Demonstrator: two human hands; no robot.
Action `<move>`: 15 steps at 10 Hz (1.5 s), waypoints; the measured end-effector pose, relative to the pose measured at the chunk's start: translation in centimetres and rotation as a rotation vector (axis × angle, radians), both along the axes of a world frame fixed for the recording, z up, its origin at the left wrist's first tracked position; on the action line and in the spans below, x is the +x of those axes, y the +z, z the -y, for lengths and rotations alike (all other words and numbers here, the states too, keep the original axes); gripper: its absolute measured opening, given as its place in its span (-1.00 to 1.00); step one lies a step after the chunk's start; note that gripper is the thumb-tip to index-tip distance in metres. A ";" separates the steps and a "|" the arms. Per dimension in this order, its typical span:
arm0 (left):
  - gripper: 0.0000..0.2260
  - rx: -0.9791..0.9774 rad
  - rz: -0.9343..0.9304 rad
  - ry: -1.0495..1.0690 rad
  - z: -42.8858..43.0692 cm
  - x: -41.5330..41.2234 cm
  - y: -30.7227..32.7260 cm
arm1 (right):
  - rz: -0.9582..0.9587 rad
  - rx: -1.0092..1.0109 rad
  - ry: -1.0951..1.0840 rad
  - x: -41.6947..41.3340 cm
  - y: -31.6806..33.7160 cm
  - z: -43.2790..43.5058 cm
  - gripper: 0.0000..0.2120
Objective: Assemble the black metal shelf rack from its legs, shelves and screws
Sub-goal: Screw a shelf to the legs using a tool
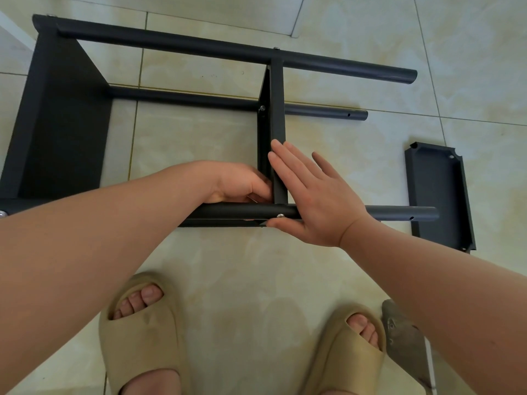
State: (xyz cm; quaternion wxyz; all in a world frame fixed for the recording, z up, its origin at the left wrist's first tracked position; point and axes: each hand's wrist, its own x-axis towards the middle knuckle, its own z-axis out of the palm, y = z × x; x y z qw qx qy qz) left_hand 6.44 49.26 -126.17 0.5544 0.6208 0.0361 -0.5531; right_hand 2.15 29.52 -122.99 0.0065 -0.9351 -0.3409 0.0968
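Fixing the black sheet-metal middle shelf point(278, 124) to the near black tubular leg point(399, 213), both lying on pale floor tiles point(228, 260).
The right hand point(316, 195) is pressing flat, fingers straight. The left hand point(239, 183) is curling inside the joint, its grip hidden. Next probably calls for tightening the small silver screw point(281, 215).

Glossy cream floor tiles point(228, 266), daylit

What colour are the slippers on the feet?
The slippers are beige, clearest in the head view.

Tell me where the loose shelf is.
Head view, right side: loose shelf on the floor, by the near leg's end, right of the right hand.
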 end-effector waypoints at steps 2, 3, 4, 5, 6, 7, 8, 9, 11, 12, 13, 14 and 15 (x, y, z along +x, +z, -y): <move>-0.83 -0.061 -0.060 0.066 -0.1 0.0 -0.3 | 0.000 0.005 -0.001 0.0 0.0 0.0 -0.06; -0.86 -0.016 -0.004 -0.004 0.0 0.0 -0.3 | 0.000 0.007 0.001 0.0 0.0 0.0 -0.07; -0.83 0.014 0.027 -0.037 0.1 0.0 0.0 | 0.001 0.010 0.003 0.0 0.0 0.0 -0.07; -0.78 -0.009 0.011 0.004 0.0 -0.1 0.0 | 0.005 0.005 0.002 0.0 0.0 0.1 -0.06; -0.85 -0.045 -0.036 0.043 -0.1 -0.1 0.1 | 0.005 0.004 0.002 0.0 0.0 0.0 -0.06; -0.80 -0.053 -0.079 0.078 0.0 0.1 -0.1 | 0.009 0.007 0.002 0.0 0.0 0.0 -0.06; -0.84 -0.002 -0.037 -0.013 0.1 0.1 -0.1 | 0.012 0.007 0.003 0.0 -0.1 0.1 -0.07; -0.81 0.027 0.006 -0.027 0.2 0.0 -0.1 | 0.013 0.008 0.003 0.0 -0.1 0.0 -0.06; -0.66 -0.039 -0.032 0.033 -0.1 -0.1 -0.3 | 0.021 0.008 0.001 0.0 -0.1 0.0 -0.06; -0.71 -0.068 -0.078 0.063 -0.2 0.0 -0.3 | 0.018 0.010 0.000 0.0 -0.1 0.0 -0.06; -0.82 -0.042 -0.100 0.049 -0.2 0.0 -0.3 | 0.013 0.008 0.000 0.0 -0.1 0.0 -0.06; -0.86 0.017 -0.026 -0.006 0.0 0.0 -0.2 | 0.015 0.003 0.002 0.0 -0.1 0.0 -0.06; -0.88 0.015 0.021 0.007 0.1 0.0 -0.2 | 0.015 0.007 0.002 0.0 -0.1 0.1 -0.06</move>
